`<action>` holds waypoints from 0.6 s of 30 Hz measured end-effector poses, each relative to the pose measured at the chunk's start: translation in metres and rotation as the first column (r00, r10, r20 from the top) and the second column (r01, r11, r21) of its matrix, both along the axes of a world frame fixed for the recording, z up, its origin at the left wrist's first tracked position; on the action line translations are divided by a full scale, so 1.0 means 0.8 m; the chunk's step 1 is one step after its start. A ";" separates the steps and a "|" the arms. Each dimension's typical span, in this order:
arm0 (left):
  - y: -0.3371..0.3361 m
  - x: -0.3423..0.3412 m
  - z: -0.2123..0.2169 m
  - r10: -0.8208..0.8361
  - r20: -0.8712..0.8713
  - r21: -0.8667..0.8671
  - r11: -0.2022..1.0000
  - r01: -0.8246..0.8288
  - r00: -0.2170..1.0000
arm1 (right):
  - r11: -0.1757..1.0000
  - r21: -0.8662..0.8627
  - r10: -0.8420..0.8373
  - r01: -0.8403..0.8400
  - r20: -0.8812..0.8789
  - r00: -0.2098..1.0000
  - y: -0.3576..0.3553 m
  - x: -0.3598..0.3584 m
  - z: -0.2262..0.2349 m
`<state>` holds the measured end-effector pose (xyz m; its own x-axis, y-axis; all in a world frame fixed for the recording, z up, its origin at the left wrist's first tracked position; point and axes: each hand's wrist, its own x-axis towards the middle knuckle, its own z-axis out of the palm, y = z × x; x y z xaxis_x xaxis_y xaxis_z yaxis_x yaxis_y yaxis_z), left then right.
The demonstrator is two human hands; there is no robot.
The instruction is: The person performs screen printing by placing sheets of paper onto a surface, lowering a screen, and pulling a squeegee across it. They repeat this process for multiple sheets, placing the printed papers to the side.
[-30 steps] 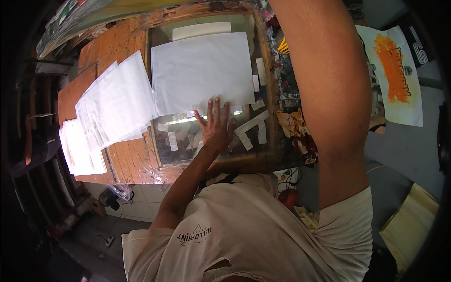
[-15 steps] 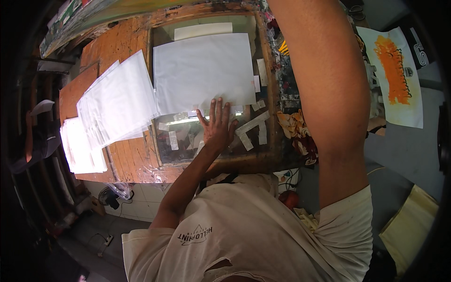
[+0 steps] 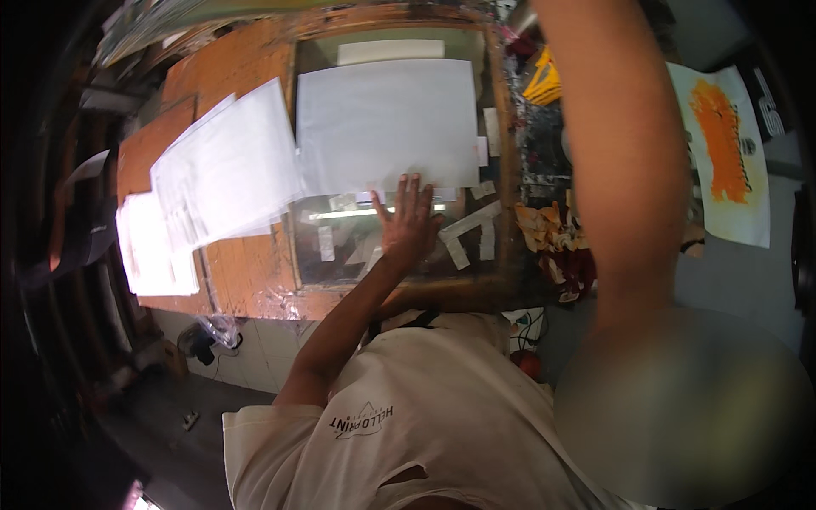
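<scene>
My left hand [image 3: 410,223] lies flat with its fingers apart. Its fingertips rest on the lower edge of a pale, translucent sheet [image 3: 387,123], and the palm is over the glass panel [image 3: 357,242] beneath. That panel sits in a worn wooden frame [image 3: 293,161], with strips of tape stuck on it below the sheet. A narrow white strip [image 3: 391,52] shows just past the sheet's far edge. My right forearm [image 3: 625,144] reaches up past the top of the picture, so the right hand is out of sight.
Loose white sheets [image 3: 229,166] fan out at the left, above a brighter stack [image 3: 157,251]. Right of the frame are a yellow object [image 3: 544,78] and crumpled cloths [image 3: 552,238]. An orange-printed sheet [image 3: 722,144] hangs at far right. A person [image 3: 72,225] stands at far left.
The whole scene has shifted slightly right in view. My right arm shows farther right, uncovering more of the yellow object. A round blur now covers the lower right. My left hand stays on the sheet's edge.
</scene>
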<state>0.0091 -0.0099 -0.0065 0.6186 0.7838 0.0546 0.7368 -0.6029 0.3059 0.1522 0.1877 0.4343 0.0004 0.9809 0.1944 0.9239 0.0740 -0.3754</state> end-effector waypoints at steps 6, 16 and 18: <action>-0.023 0.001 0.036 -0.150 0.197 -0.106 0.979 0.173 0.969 | 0.973 0.130 0.186 -0.191 0.050 0.981 0.006 0.003 -0.013; -0.006 -0.088 0.209 0.730 0.662 -0.652 0.673 0.350 -0.169 | 0.960 0.257 0.060 -0.112 0.199 0.978 -0.170 -0.071 -0.239; -0.015 -0.100 0.196 0.920 0.365 -0.814 0.389 0.431 -0.142 | 0.990 0.069 0.101 -0.119 0.220 0.970 -0.196 -0.077 -0.305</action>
